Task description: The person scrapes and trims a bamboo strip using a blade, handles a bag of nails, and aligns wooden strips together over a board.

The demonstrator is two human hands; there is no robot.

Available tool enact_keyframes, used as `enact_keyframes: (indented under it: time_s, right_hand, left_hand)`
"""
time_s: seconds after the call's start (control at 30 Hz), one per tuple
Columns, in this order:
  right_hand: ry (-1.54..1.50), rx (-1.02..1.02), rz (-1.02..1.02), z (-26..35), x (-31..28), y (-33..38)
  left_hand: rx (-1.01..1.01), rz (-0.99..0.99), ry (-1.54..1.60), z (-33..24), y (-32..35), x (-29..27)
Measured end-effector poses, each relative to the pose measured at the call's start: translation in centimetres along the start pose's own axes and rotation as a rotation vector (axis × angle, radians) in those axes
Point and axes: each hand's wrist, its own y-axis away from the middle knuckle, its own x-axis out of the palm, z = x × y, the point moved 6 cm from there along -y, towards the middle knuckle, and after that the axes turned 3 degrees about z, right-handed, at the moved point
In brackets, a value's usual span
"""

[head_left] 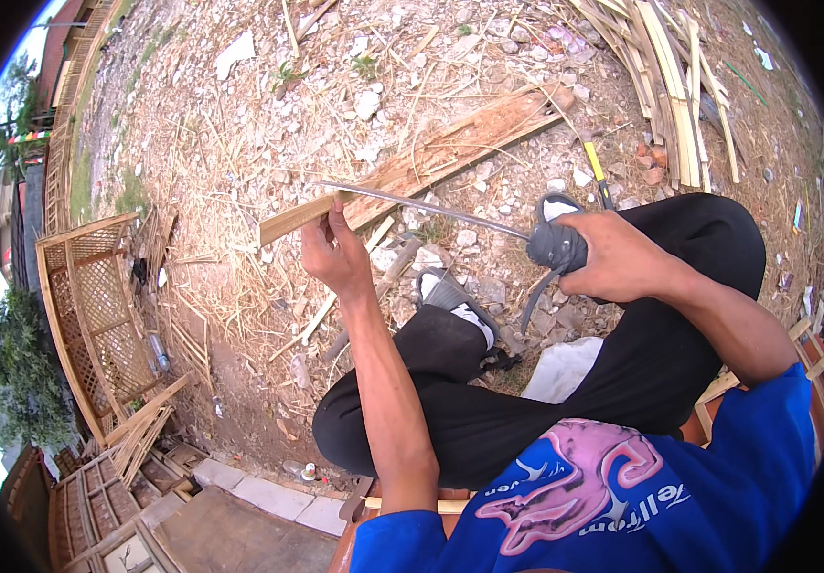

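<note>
Nearest are the blue shirt (717,497) and black trousers (517,406) of the seated person, whose knees are spread wide. In front of the right knee, the right hand (617,253) has its fingers wrapped around a dark, bound handle (555,246), with a loose dark strap (536,304) hanging from it. A long, thin metal blade (431,208) runs from this handle toward the left and crosses a wood strip (288,220).

The left hand (335,253) is raised beyond the left knee, its thumb and fingers pinching that strip just beside the crossing. One end of the strip juts out to the left; where the other end stops cannot be told against the wood behind it.

Just past the hands are the left shoe (450,298) and the right shoe (555,205), both worn with white socks. A tool with a yellow and black handle (594,160) stands near the right shoe, its lower part hidden.

Beyond, a broad, rough board (474,138) lies slantwise on the stony ground (240,124). Farther off, a pile of long wood pieces (670,86) lies to the right, while a lattice panel (96,315) and a leafy tree (20,372) stand to the left.
</note>
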Motion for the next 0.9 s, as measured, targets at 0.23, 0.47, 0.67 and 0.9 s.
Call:
enact_keyframes:
  time_s: [0.23,0.47,0.67,0.9]
  right_hand:
    - [-0.040,-0.045,-0.013,0.7,0.1,0.5]
    - [0.011,-0.051,-0.027,1.5,-0.3,1.0]
    - [-0.018,-0.108,-0.025,2.5,-0.6,1.6]
    - [-0.050,-0.150,-0.018,2.8,-0.9,2.1]
  left_hand:
    - [-0.065,-0.034,0.141,0.3,0.6,0.6]
    - [-0.048,0.011,0.018,-0.1,0.3,0.5]
    - [-0.092,0.021,-0.040,-0.5,0.4,0.3]
    - [-0.020,-0.010,-0.031,-0.8,0.3,0.6]
